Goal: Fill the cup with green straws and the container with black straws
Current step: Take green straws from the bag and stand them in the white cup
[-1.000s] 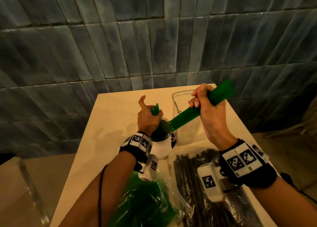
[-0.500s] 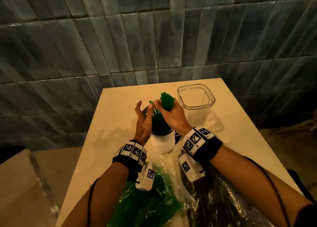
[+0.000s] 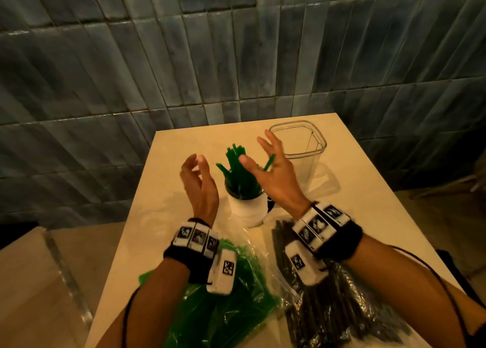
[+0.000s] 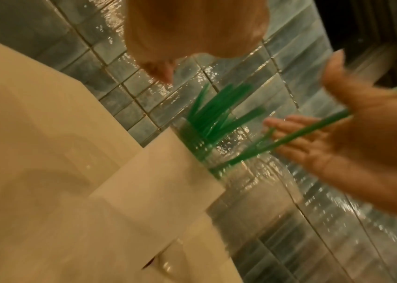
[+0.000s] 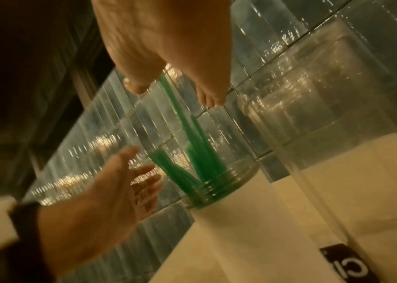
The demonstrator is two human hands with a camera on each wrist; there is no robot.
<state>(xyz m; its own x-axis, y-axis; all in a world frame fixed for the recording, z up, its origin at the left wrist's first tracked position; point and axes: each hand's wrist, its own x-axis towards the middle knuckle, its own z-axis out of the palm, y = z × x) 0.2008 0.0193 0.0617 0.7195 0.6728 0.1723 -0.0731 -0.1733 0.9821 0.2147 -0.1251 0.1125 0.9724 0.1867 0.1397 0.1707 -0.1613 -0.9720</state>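
I read this as the end of the green step: the green straws [image 3: 238,172] stand fanned in the white cup [image 3: 247,209] at the middle of the desk [image 3: 184,147], leaning outward at several angles. My left hand [image 3: 200,187] is just left of the cup, fingers relaxed and apart, holding nothing. My right hand [image 3: 273,175] is just right of it, fingers spread; one green straw shows between them, and through the blur I think it only leans there rather than being pinched. The clear container [image 3: 299,147] sits at the far right, just beyond the right hand, with no straws in it. The black straws [image 3: 339,305] lie in their clear wrapper at the near right, beside the bag of spare green straws [image 3: 231,311] at the near left. My judgement is that next the right hand must drop back to the near right, gather a bundle of black straws, and stand them in the container.
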